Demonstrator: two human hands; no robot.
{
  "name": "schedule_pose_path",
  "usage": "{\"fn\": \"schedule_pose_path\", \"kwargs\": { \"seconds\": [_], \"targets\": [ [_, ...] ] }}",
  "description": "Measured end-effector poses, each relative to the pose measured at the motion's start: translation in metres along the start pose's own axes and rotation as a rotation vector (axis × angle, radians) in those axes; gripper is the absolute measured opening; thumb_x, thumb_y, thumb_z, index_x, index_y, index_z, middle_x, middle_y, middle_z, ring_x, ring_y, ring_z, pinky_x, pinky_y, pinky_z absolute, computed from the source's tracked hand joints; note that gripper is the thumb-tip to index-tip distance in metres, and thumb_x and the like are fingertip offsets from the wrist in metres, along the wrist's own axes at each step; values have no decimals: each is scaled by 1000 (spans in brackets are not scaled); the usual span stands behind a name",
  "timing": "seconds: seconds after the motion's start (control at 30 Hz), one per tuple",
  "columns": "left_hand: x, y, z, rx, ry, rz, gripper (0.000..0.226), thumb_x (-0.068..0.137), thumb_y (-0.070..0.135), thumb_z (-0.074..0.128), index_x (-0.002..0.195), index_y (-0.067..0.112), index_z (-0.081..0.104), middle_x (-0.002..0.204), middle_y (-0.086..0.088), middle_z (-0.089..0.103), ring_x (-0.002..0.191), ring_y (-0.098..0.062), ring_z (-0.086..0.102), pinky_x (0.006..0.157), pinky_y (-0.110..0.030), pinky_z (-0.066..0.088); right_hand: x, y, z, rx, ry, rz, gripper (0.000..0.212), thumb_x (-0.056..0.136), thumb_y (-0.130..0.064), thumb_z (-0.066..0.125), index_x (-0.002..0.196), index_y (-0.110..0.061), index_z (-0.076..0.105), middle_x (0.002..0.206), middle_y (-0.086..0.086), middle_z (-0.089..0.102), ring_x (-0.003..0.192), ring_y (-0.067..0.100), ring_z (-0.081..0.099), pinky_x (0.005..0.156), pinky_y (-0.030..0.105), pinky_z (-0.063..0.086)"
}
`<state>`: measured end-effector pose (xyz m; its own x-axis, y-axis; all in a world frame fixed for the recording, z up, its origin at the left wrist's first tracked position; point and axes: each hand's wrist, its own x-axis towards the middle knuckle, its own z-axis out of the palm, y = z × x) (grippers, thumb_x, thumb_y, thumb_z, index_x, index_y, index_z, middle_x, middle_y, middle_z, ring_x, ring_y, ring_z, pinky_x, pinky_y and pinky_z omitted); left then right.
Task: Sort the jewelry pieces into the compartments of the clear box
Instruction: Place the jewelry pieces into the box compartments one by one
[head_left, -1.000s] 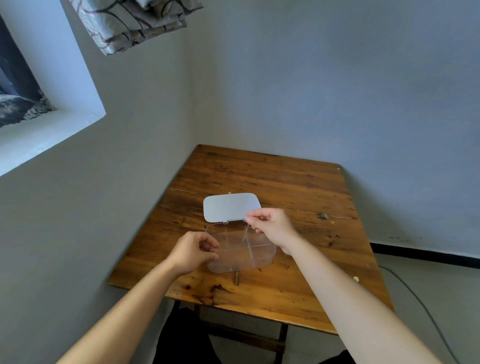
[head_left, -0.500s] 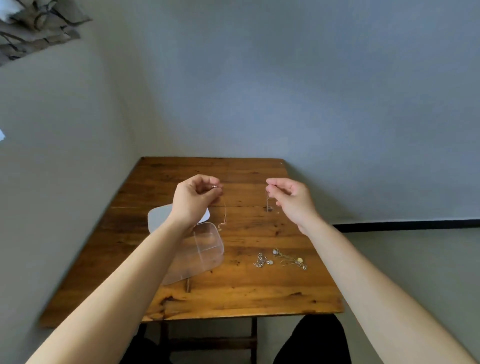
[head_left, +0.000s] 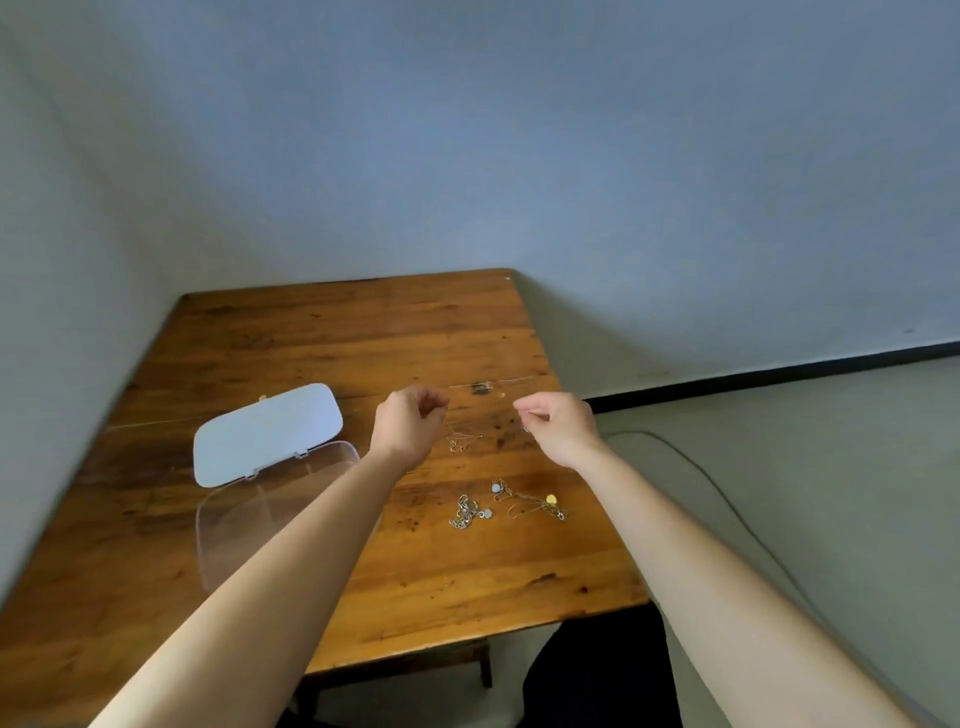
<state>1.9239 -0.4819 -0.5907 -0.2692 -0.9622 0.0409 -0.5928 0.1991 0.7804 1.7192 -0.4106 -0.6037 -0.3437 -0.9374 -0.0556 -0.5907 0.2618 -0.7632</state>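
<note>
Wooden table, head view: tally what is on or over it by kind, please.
Clear plastic box with open white lid: 1
Jewelry clusters lying on the wooden table: 2, silver and gold-toned
Thin chain held between left hand and right hand: 1
Total: 4

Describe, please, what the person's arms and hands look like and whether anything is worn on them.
Both forearms are bare up to the frame edge: no sleeves show. The left hand and right hand are ungloved, and no watch or bracelet shows on either wrist. Rings cannot be ruled out at this size.
</note>
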Motion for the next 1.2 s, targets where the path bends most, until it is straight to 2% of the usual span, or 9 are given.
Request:
{"fn": "schedule_pose_path", "kwargs": {
  "seconds": [0.1,0.17,0.23,0.43,0.6,0.83,1.0,1.1,1.2],
  "targets": [
    [-4,-15,11,118,-99,-51,30,93,16,61,123,18,65,116,-10,70,97,-28,69,80,-35,57,-4,17,11,-125,-51,-2,30,99,-10,57,125,-20,69,129,-1,68,119,17,61,97,23,42],
    [-11,-23,19,211,-159,-23,43,94,20,60,137,18,55,145,-13,52,128,-29,53,102,-40,48,-10,26,13,-131,-58,-16,31,99,-11,56,127,-21,67,130,-1,67,118,16,61,96,23,43],
    [-25,-28,24,256,-158,34,48,95,23,60,142,20,50,157,-12,36,145,-29,32,113,-42,34,-21,32,14,-88,-39,-11,30,100,-13,56,126,-23,67,128,-3,67,114,13,61,91,20,43],
    [-97,-47,42,357,-92,307,48,98,33,54,144,24,46,158,-5,33,142,-26,34,110,-42,37,-85,60,31,-105,240,92,33,99,-34,55,131,-26,58,115,-6,59,93,9,60,67,16,39],
    [-124,-57,56,502,-121,417,41,101,33,48,138,17,57,149,-8,49,142,-25,39,119,-45,26,-114,75,44,-167,231,-3,55,97,-37,54,147,-15,44,116,2,53,101,17,57,83,32,49],
    [-129,-52,56,495,-48,373,38,98,27,57,131,10,63,142,-10,57,136,-27,48,117,-44,32,-110,72,44,-195,305,-73,30,96,-27,64,120,-12,71,102,5,59,85,21,61,73,29,50],
    [-127,-55,58,466,-13,370,35,94,23,63,125,8,66,136,-10,61,130,-29,51,111,-47,39,-108,68,26,91,268,-6,18,91,-30,70,108,-26,77,105,-6,64,85,3,62,79,21,50],
    [-125,-57,59,459,-10,382,34,93,23,63,124,9,67,135,-10,62,130,-28,51,110,-46,39,-110,55,9,371,269,20,18,91,-30,72,107,-31,77,107,-7,71,97,3,66,87,22,54],
    [-125,-58,59,459,-5,375,34,94,25,61,125,11,67,136,-8,61,131,-27,50,111,-45,38,-111,33,-10,651,240,79,15,89,-35,73,103,-41,77,104,-8,77,99,5,69,82,20,54]
  ]
}}
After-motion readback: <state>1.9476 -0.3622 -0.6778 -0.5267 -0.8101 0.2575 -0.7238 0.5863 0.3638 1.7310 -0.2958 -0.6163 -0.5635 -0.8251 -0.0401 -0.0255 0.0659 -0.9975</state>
